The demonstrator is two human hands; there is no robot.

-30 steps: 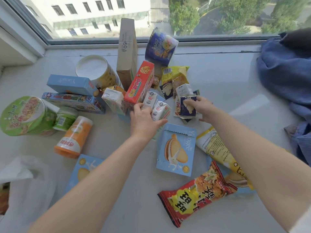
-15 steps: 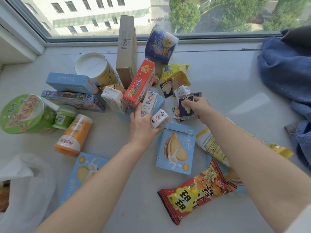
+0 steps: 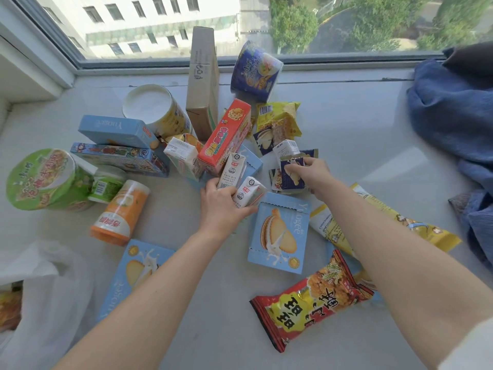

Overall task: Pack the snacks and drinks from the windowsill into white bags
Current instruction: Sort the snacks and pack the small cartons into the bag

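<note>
Two small white drink cartons (image 3: 241, 180) sat in the middle of the pile on the windowsill (image 3: 346, 129), and your left hand (image 3: 222, 206) curled round both of them, thumb on the taller one, fingers under the shorter one that leaned toward the light blue biscuit box (image 3: 278, 233). Your right hand (image 3: 313, 176) pinched a dark blue snack packet (image 3: 292, 177), fingertips curled over its top edge, with a small white carton (image 3: 285, 149) just behind it. A red box (image 3: 226, 137) leaned against the taller carton, and a tall brown cardboard box (image 3: 202, 81) stood upright behind it near the window. To your left lay a green noodle bowl (image 3: 40, 180), a green-labelled cup (image 3: 106, 184) and an orange canister (image 3: 121, 212) on its side. A red snack bag (image 3: 310, 300) lay nearest you on the right, a long yellow packet (image 3: 432, 232) partly under your right forearm. The white bag (image 3: 45, 303) slumped at the lower left, well apart from both hands; blue cloth (image 3: 450, 116) was heaped at the far right
</note>
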